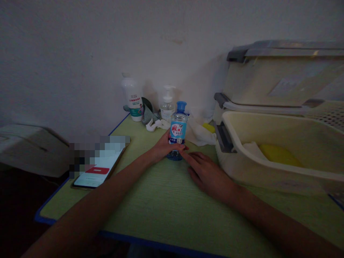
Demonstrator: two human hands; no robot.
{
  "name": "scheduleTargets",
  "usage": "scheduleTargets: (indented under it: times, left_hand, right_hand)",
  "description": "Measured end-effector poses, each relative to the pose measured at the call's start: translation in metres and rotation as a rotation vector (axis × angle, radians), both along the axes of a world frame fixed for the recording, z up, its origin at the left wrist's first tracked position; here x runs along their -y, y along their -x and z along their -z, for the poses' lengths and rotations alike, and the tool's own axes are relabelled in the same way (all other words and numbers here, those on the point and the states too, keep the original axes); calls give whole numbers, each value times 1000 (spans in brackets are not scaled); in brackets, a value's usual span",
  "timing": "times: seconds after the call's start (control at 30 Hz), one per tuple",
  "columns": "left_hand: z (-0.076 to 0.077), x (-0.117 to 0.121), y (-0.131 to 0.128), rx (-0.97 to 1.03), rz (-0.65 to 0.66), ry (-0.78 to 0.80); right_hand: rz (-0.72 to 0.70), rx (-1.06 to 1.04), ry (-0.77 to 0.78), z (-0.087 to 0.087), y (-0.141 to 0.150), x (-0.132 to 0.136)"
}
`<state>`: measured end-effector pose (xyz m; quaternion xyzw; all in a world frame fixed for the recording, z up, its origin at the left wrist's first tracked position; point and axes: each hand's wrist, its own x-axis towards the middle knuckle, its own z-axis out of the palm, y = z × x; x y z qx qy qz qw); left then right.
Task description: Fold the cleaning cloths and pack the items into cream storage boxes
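Observation:
A clear dish soap bottle (178, 129) with a blue cap and a blue label stands upright near the middle of the green table (150, 204). My left hand (167, 145) is wrapped around its lower part, the thumb lying across the front below the label. On the other side, my right hand (204, 172) rests low over the tabletop with nothing in it. Its index finger stretches toward the bottle's lower right, close to the left thumb; whether it touches cannot be made out. The other right fingers are loosely bent and apart.
Behind stand a white bottle (133, 98), a pump bottle (167, 105) and crumpled tissue (200, 132). A lit phone (94, 175) lies left. At right, an open cream bin (252, 175) holds something yellow (279, 154); a lidded bin (268, 79) is behind it.

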<state>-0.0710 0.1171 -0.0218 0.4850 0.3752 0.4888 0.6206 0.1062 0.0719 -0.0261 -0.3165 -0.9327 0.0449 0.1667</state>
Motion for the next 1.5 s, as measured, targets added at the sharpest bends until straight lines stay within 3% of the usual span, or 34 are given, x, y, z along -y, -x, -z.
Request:
scheduleTargets:
  times: [0.2, 0.5, 0.8, 1.0, 1.1, 1.27, 1.4, 1.5]
  left_hand:
    - [0, 3, -4, 102, -62, 49]
    - [-5, 1, 3, 273, -47, 161]
    - [-10, 1, 12, 521, 40, 217]
    - [-2, -4, 14, 478, 149, 286]
    - [2, -2, 8, 451, 230, 274]
    - [8, 4, -1, 374, 437, 212]
    - [12, 6, -2, 339, 475, 112]
    - [13, 6, -3, 311, 463, 87]
  right_hand:
    - [-16, -18, 7, 2, -1, -1]
    - [12, 3, 71, -2, 0, 0]
    - [66, -11, 110, -5, 0, 1]
    - [70, -76, 178, -3, -2, 1]
    - [48, -213, 297, -2, -3, -2]
    - [-97, -546, 701, -3, -1, -6]
    - [-205, -727, 1020, -3, 3, -3]
    - [-231, -745, 1110, -3, 5, 2]
